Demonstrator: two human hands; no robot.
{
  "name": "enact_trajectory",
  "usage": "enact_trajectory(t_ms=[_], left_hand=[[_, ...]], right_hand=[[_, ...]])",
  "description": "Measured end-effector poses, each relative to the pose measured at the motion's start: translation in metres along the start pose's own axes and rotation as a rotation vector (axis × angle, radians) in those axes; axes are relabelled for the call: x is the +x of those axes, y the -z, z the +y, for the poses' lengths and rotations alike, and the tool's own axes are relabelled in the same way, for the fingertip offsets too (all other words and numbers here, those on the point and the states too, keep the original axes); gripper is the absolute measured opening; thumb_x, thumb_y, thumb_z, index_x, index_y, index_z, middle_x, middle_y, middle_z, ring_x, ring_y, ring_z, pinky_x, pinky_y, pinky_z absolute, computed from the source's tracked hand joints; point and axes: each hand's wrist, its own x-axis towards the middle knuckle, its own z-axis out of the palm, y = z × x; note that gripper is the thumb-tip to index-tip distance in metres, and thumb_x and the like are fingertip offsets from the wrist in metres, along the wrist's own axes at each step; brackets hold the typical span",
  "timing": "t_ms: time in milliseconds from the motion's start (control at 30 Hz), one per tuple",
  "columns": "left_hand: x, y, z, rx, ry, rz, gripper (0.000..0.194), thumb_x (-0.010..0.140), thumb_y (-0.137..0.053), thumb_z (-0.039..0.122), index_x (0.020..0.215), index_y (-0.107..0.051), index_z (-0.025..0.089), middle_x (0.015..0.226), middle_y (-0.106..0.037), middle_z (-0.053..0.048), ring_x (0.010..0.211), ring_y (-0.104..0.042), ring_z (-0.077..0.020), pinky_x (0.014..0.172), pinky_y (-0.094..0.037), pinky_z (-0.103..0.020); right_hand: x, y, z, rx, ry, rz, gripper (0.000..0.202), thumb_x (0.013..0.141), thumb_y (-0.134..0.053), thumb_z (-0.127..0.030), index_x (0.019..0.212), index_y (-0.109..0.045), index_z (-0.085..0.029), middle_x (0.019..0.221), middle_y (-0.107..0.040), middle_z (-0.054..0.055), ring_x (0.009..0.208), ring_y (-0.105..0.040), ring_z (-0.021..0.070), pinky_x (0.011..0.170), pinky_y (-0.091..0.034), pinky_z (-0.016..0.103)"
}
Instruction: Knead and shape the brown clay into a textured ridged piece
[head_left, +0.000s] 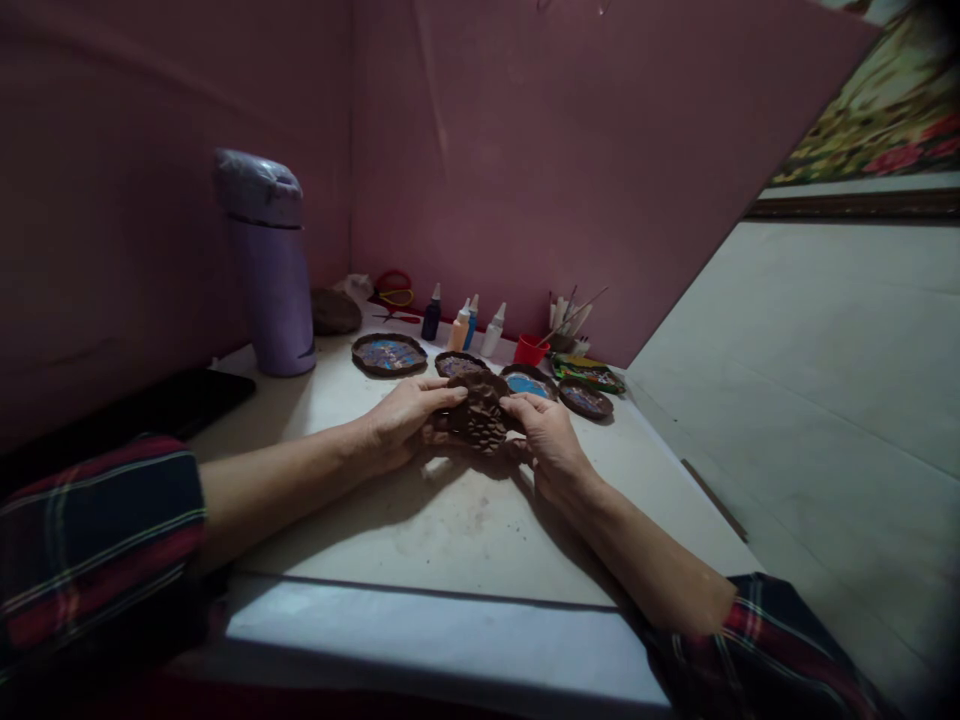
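A dark brown clay piece [480, 412] with a bumpy, textured face is held up above the white table between both hands. My left hand [409, 420] grips its left edge, thumb on the near face and fingers behind. On the right edge, my right hand [550, 435] pinches it in the same way. Behind it on the table lie flat brown-rimmed dishes: one with blue and brown paint [390, 353], one partly covered by the held piece [459, 365], one with bright blue [529, 383] and a darker one [586, 398].
A tall purple flask [274, 270] stands at the left, near a brown lump [335, 311] and red-handled scissors [394, 288]. Paint bottles [460, 328], a red cup [532, 350] and a holder of tools [566, 325] line the back. A dark flat object [202, 400] lies at the left edge.
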Motion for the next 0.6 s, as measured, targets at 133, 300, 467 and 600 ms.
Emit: enact_trajectory(t_ms=[133,300,467,600], left_hand=[[-0.0008,-0.0004,0.0015,-0.02,0.004,0.025,0.025,0.079,-0.058,0.013,0.101,-0.064,0.007,0.095,-0.069,-0.021,0.078,-0.068,-0.027,0.071,-0.057,-0.044],[-0.0011,-0.0007,0.0016,-0.007,0.016,0.028,0.024,0.079,-0.058,0.014,0.101,-0.065,0.008,0.093,-0.069,-0.018,0.077,-0.069,-0.0258,0.069,-0.057,-0.042],[-0.0009,0.0004,0.0004,0.049,0.008,0.004,0.022,0.077,-0.062,0.018,0.097,-0.066,0.011,0.094,-0.07,-0.016,0.077,-0.068,-0.025,0.07,-0.056,-0.041],[-0.0015,0.0003,0.0006,0.079,0.007,0.023,0.022,0.076,-0.063,0.018,0.096,-0.067,0.011,0.093,-0.07,-0.015,0.076,-0.068,-0.024,0.071,-0.056,-0.041]], right_hand=[[-0.0012,0.0,-0.0013,0.047,-0.008,-0.045,0.028,0.069,-0.063,-0.043,0.074,-0.06,-0.016,0.066,-0.06,0.002,0.052,-0.052,0.0123,0.032,-0.034,0.017],[-0.0017,0.0001,-0.0018,0.046,-0.002,-0.039,0.032,0.068,-0.065,-0.047,0.074,-0.059,-0.016,0.066,-0.06,0.002,0.05,-0.05,0.0108,0.032,-0.033,0.017],[-0.0012,0.0003,-0.0005,-0.007,-0.017,-0.04,0.032,0.062,-0.072,-0.044,0.068,-0.056,-0.017,0.06,-0.056,-0.001,0.045,-0.048,0.009,0.033,-0.036,0.018],[-0.0004,0.0008,0.0003,-0.026,-0.009,-0.02,0.028,0.06,-0.072,-0.038,0.065,-0.053,-0.017,0.056,-0.052,-0.004,0.042,-0.045,0.0077,0.032,-0.034,0.018]])
